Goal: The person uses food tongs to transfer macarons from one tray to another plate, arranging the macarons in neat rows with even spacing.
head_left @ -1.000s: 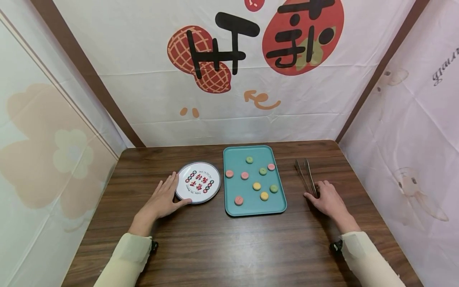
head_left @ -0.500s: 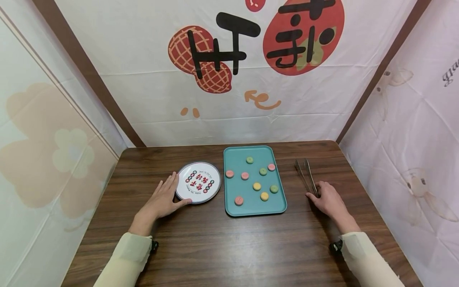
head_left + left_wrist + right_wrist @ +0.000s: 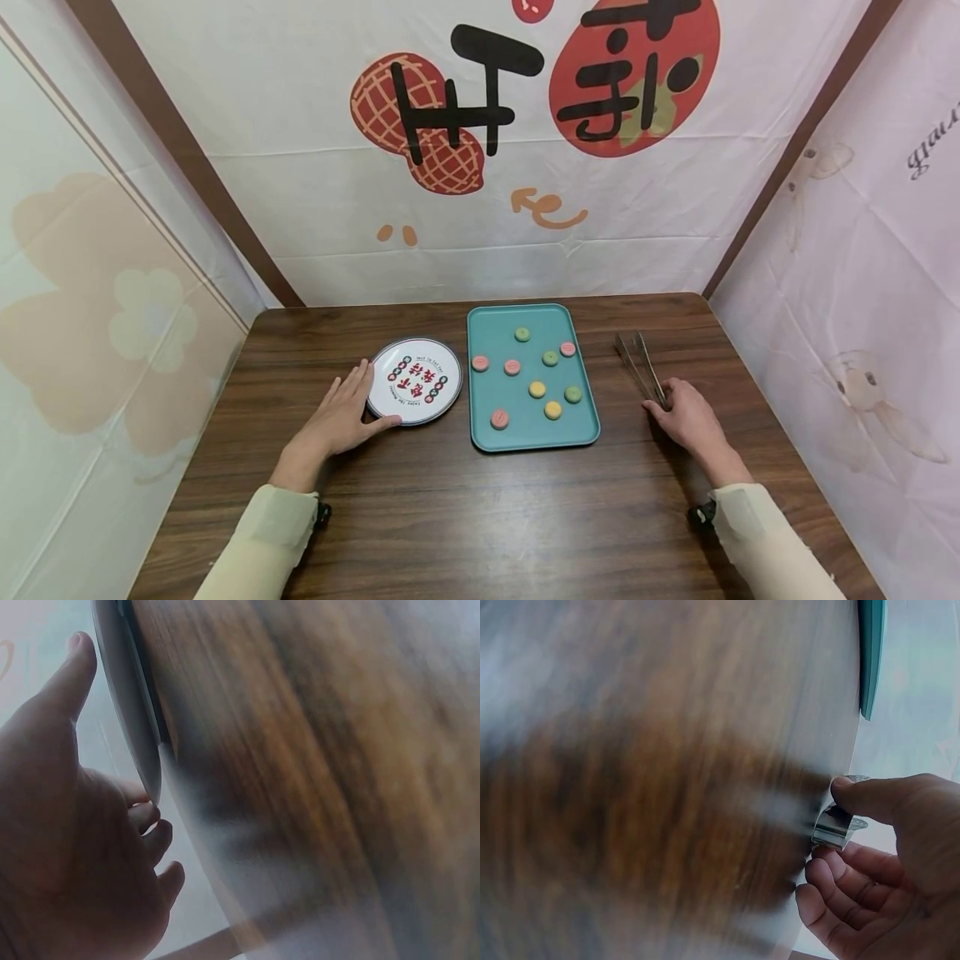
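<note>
A round white plate (image 3: 415, 382) printed with red characters lies on the left of the table. My left hand (image 3: 337, 421) rests at its near-left rim, fingers straight and thumb spread along the edge. The left wrist view has the plate (image 3: 129, 697) edge-on, fingertips touching its rim. On the right, metal tongs (image 3: 649, 365) lie spread with their tips pointing away from me. My right hand (image 3: 690, 423) pinches their near end; in the right wrist view the thumb is on one side of the tongs' bent end (image 3: 832, 827) and the fingers on the other.
Between plate and tongs sits a teal tray (image 3: 487, 321) bearing several small macaron-like rounds, such as a pink one (image 3: 499, 419), a green one (image 3: 573, 394) and a yellow one (image 3: 552, 410). A printed curtain (image 3: 322, 225) hangs behind the wooden table (image 3: 480, 525).
My right thumb has shifted slightly rightward, closer against the tongs. The left hand, plate and tray stay where they were.
</note>
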Available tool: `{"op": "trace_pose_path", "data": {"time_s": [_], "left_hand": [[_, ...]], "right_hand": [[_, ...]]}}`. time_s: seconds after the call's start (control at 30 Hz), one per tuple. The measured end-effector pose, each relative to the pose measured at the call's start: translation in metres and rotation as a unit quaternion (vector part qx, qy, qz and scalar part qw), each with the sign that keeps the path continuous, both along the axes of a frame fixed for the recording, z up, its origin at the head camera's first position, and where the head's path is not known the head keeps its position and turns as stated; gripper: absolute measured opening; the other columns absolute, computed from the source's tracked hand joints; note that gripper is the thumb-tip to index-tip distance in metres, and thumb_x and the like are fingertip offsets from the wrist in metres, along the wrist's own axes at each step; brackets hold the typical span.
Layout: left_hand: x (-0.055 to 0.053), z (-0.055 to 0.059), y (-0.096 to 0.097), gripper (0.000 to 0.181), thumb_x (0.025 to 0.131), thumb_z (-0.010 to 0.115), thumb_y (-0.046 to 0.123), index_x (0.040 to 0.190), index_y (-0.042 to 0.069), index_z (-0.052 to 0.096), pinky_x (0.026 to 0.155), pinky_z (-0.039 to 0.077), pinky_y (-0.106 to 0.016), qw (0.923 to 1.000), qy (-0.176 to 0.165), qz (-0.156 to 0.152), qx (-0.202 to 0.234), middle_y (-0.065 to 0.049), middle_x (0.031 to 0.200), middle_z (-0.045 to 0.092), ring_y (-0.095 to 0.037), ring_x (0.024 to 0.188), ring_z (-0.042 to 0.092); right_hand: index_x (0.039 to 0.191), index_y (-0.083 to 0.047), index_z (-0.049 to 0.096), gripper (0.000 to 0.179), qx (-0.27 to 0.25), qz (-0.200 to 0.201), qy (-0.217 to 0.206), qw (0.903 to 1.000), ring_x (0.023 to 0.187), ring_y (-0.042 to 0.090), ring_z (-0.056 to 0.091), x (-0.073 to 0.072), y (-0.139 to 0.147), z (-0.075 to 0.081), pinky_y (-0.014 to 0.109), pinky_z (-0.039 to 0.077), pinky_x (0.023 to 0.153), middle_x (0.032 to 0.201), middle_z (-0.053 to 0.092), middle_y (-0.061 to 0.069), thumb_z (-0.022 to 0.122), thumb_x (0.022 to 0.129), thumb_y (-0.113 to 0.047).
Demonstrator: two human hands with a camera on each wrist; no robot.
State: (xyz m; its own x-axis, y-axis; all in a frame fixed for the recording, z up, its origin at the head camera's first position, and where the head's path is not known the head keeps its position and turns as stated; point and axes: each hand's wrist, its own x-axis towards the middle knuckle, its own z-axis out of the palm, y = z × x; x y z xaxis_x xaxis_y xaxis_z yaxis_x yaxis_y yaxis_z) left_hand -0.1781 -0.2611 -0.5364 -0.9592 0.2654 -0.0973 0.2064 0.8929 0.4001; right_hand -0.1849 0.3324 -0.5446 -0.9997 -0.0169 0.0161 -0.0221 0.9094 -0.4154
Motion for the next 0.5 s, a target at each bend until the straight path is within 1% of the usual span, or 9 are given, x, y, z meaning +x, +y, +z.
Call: {"op": "trace_pose_path", "data": {"time_s": [0.13, 0.27, 0.4, 0.5], "left_hand": [[-0.001, 0.0007, 0.0001, 0.12, 0.097, 0.065, 0.072, 0.168, -0.008, 0.012, 0.133, 0.007, -0.062, 0.9999, -0.008, 0.001, -0.01, -0.03, 0.176, 0.01, -0.047, 0.163, 0.013], [-0.0028, -0.002, -0.001, 0.121, 0.096, 0.064, 0.073, 0.169, -0.008, 0.011, 0.134, 0.006, -0.061, 0.9998, -0.01, 0.001, -0.016, -0.029, 0.177, 0.009, -0.046, 0.164, 0.011], [-0.0043, -0.0055, -0.0026, 0.122, 0.096, 0.064, 0.074, 0.169, -0.006, 0.009, 0.134, 0.005, -0.061, 0.9997, -0.013, 0.005, -0.018, -0.028, 0.177, 0.007, -0.045, 0.164, 0.01], [-0.0046, -0.0048, -0.0018, 0.122, 0.095, 0.065, 0.073, 0.169, -0.007, 0.01, 0.134, 0.005, -0.061, 0.9997, -0.016, 0.007, -0.017, -0.028, 0.177, 0.008, -0.045, 0.164, 0.01]], "right_hand": [[0.126, 0.014, 0.06, 0.046, -0.006, 0.002, 0.011, 0.9999, 0.083, 0.034, 0.061, 0.0004, 0.0013, -0.0015, 0.055, 0.055, 0.075, 0.094, 0.061, 0.02, 0.077, 0.1, -0.019], [0.126, 0.016, 0.06, 0.043, -0.015, 0.003, 0.012, 0.9998, 0.085, 0.036, 0.058, 0.0002, 0.0022, -0.0009, 0.055, 0.053, 0.075, 0.098, 0.059, 0.023, 0.075, 0.099, -0.015], [0.125, 0.015, 0.06, 0.042, -0.021, -0.003, 0.009, 0.9997, 0.089, 0.039, 0.06, -0.0004, 0.0014, 0.001, 0.057, 0.054, 0.078, 0.103, 0.061, 0.027, 0.073, 0.099, -0.014], [0.125, 0.015, 0.059, 0.042, -0.018, -0.005, 0.008, 0.9998, 0.092, 0.041, 0.062, -0.0016, 0.0019, 0.0024, 0.059, 0.054, 0.081, 0.107, 0.063, 0.03, 0.072, 0.098, -0.014]]}}
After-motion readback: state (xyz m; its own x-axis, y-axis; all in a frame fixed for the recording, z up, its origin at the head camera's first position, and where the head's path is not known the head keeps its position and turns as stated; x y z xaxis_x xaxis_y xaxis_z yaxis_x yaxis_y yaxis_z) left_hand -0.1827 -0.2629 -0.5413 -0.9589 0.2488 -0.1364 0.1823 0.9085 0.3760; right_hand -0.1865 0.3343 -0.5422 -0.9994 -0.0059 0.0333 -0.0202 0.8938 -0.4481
